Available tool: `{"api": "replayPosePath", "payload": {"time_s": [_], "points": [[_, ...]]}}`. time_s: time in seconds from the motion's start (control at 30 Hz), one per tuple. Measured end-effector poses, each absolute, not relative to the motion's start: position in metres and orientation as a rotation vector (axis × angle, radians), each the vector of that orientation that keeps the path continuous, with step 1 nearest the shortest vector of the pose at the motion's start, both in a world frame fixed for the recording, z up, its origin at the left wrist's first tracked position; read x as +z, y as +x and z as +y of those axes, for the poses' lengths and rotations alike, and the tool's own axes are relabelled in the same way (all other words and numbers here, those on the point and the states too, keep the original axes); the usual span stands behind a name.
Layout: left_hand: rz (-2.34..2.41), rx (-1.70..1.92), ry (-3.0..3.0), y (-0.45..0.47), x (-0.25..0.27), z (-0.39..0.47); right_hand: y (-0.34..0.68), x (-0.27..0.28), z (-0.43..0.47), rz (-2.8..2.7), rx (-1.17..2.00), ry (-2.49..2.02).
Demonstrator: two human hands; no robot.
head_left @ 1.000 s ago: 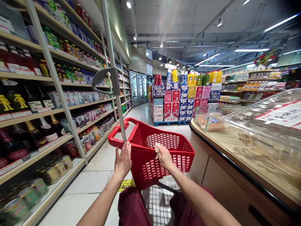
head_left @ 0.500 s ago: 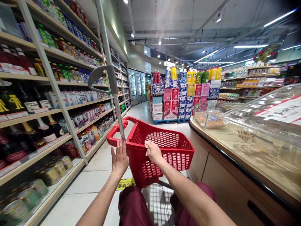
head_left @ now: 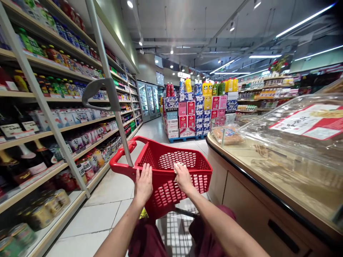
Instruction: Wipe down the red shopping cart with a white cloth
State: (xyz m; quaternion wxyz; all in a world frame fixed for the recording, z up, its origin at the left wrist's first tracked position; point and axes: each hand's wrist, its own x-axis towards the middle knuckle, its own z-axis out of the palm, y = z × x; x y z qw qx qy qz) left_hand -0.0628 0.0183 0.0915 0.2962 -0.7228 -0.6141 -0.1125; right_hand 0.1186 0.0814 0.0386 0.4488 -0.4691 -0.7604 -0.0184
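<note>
A red plastic shopping basket cart (head_left: 166, 203) with perforated walls stands right in front of my knees. On its near rim, towards the handle end, my left hand (head_left: 144, 182) lies with fingers stretched out. My right hand (head_left: 183, 178) is closed around a crumpled white cloth (head_left: 180, 166) at the same rim, further right. The cloth shows only in part above the fingers. A metal pole with a grey pull handle (head_left: 115, 94) rises from the cart's left end, beside its red loop handle (head_left: 120, 162).
Shelves of bottles and cans (head_left: 59, 130) line the left side. A wooden counter (head_left: 241, 200) with clear plastic covers stands close on the right. Ahead is a stack of drink cartons (head_left: 187, 117) on a blue pallet. Glass-door fridges (head_left: 148, 100) stand farther back.
Both hands have moved right along the cart's rim, the right one with the cloth. The left hand has left the area by the pole's base. The view has turned slightly right.
</note>
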Motion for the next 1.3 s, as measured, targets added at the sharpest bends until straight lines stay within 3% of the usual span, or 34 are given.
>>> {"api": "replayPosePath", "payload": {"time_s": [0.17,0.37,0.53,0.73,0.9,1.07,1.3], "points": [[-1.557,-0.144,-2.04,-0.041,0.079,0.032,0.126,0.028,0.086,-2.019,-0.13,-0.935],[-1.579,-0.122,-1.99,-0.035,0.064,0.034,0.183,-0.003,0.107,-1.83,-0.189,-1.153],[-1.623,-0.119,-1.996,-0.022,0.062,0.035,0.176,-0.002,0.107,-1.983,-0.203,-0.905],[-1.6,-0.177,-2.007,-0.01,0.061,0.044,0.219,0.004,0.108,-1.79,-0.196,-1.276],[-1.575,-0.241,-2.0,0.007,0.052,0.047,0.225,0.001,0.109,-1.933,-0.19,-1.082],[-1.614,-0.25,-2.012,0.017,0.052,0.046,0.253,-0.005,0.115,-1.656,-0.109,-1.36],[-1.609,-0.213,-2.119,0.034,0.047,0.042,0.25,-0.006,0.109,-1.817,-0.094,-1.165]]}}
